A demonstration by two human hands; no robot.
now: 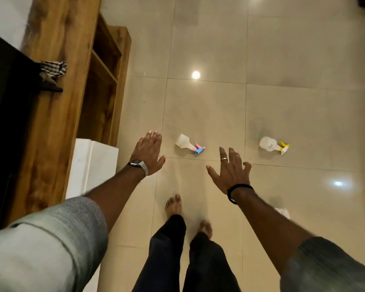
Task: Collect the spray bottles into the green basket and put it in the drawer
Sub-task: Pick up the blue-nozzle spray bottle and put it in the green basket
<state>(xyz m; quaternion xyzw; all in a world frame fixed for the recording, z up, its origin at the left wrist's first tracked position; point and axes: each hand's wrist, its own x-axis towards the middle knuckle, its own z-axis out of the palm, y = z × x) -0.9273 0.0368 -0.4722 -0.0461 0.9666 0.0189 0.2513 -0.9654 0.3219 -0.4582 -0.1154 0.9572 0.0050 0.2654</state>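
Observation:
Two white spray bottles lie on their sides on the tiled floor. The one with a blue and pink nozzle (pixel 188 144) rests between my two hands, a little beyond them. The one with a yellow nozzle (pixel 271 144) lies further right. My left hand (pixel 149 153), with a watch on the wrist, is spread open to the left of the blue-nozzle bottle. My right hand (pixel 230 169), with a ring and a black wristband, is spread open between the two bottles, nearer to me. Neither hand touches anything. No green basket is in view.
A wooden shelf unit (pixel 80 85) runs along the left, with a checked cloth (pixel 53 70) on top. A white box-like piece (pixel 93 165) juts out from its base. My bare feet (pixel 174 204) stand on the glossy floor. A white scrap (pixel 282 212) lies at the right.

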